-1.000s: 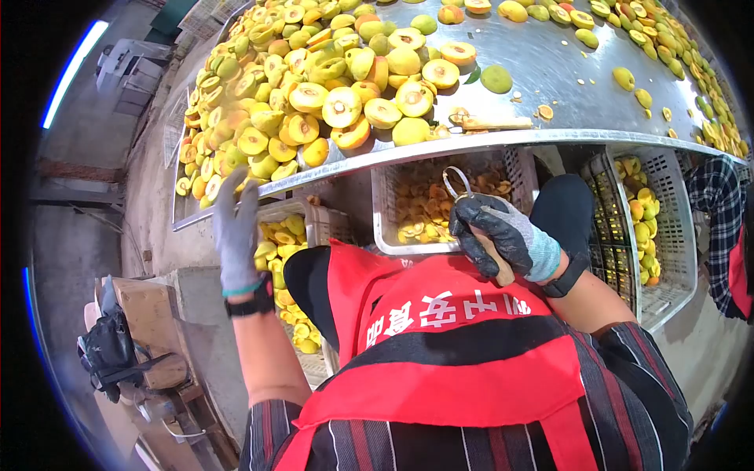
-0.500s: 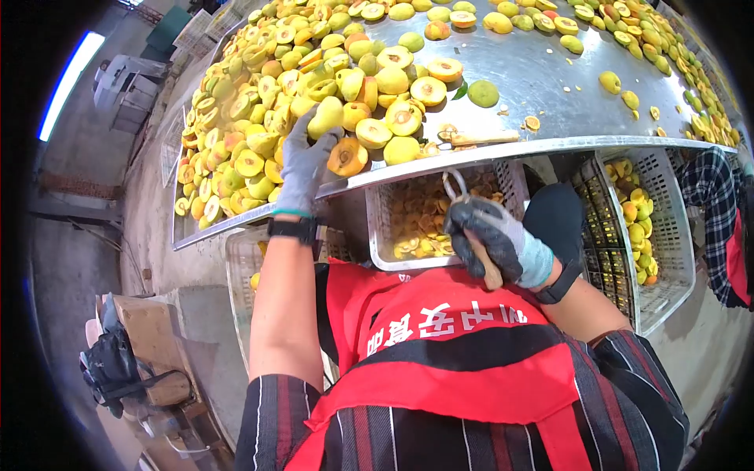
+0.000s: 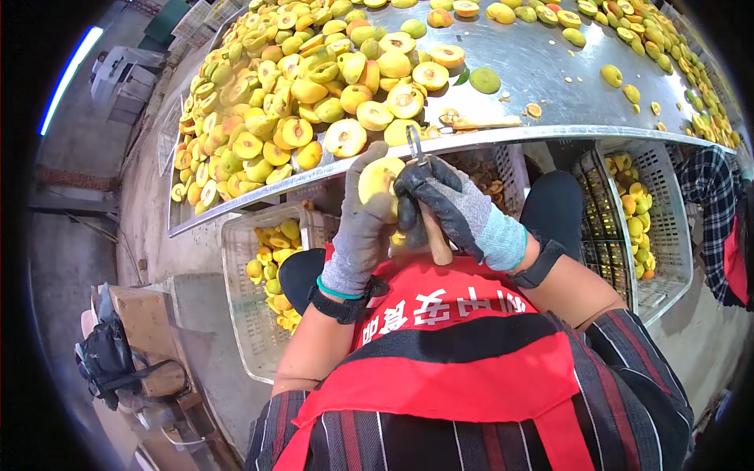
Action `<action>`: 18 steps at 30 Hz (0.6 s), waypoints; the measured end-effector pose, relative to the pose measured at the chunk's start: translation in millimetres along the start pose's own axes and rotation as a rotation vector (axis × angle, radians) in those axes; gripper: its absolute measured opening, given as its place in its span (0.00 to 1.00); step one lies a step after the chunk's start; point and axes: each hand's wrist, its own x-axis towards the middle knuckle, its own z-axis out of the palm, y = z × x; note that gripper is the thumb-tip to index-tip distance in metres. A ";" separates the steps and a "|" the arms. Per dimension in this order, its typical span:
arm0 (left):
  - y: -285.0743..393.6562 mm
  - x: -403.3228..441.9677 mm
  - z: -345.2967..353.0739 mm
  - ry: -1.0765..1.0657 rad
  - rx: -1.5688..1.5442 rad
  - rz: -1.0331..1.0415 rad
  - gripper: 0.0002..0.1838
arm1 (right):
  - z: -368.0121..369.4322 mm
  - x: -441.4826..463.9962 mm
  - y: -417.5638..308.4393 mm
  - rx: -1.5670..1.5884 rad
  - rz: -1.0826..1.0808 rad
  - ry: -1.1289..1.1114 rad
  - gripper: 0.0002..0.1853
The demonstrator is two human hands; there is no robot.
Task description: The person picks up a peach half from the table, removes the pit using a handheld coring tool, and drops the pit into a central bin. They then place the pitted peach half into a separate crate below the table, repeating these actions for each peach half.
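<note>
Change noted against the view half a second ago: the grey-gloved left hand [image 3: 357,224] is now withdrawn from the heap of cut yellow-green fruit [image 3: 290,102] and is brought in front of the body, beside the right hand [image 3: 457,200]. A rounded yellow fruit piece [image 3: 380,179] is carried in it, clasped between thumb and fingers, just in front of the rim of the flat, shiny metal desk [image 3: 550,86]. Whether the piece is whole or halved cannot be told at this angle.

The right hand, in a grey glove with black-coated fingers, is closed around a pale wooden-handled tool with a thin metal loop [image 3: 437,238]. The loop is pointed upward near the fruit; contact between them cannot be confirmed. The hands are held close together, the black fingertips apparently set against the fruit.

Inference: the pick-up of this piece is judged complete, and fruit and tool are judged to be within working reach of each other.

With the left forearm shifted, a white plastic crate [image 3: 250,330] of yellow fruit pieces is more fully exposed below the desk.
</note>
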 end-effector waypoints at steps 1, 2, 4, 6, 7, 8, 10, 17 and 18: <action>-0.7 -1.6 -2.2 0.047 -0.012 -0.004 0.34 | 0.2 -2.0 -8.2 0.000 -0.001 0.000 0.13; 1.2 -3.9 -8.6 0.060 -0.176 -0.108 0.30 | 0.9 -5.3 -25.6 -0.150 0.198 -0.021 0.13; -1.7 -7.0 -21.8 0.080 -0.233 -0.116 0.29 | -3.8 -9.7 -21.8 -0.530 0.162 -0.045 0.13; 3.2 -6.7 -35.3 -0.078 -0.284 -0.146 0.29 | -6.2 -13.0 -21.7 -0.817 -0.033 -0.165 0.14; 2.8 -7.8 -35.7 -0.078 -0.285 -0.147 0.29 | -6.8 -14.6 -21.3 -1.098 -0.236 -0.281 0.14; 4.6 -8.1 -32.3 -0.039 -0.238 -0.149 0.29 | -6.2 -14.7 -18.0 -1.133 -0.411 -0.254 0.15; 9.8 -7.4 -19.9 -0.003 -0.190 -0.152 0.30 | -2.3 -15.2 -20.5 -1.091 -0.341 -0.215 0.14; 11.3 -7.3 2.7 0.101 0.091 0.092 0.26 | 3.9 -16.7 -18.9 -1.072 -0.164 -0.192 0.12; 10.0 -7.5 2.2 0.124 0.180 0.141 0.25 | 3.3 -17.5 -15.5 -1.072 -0.162 -0.191 0.12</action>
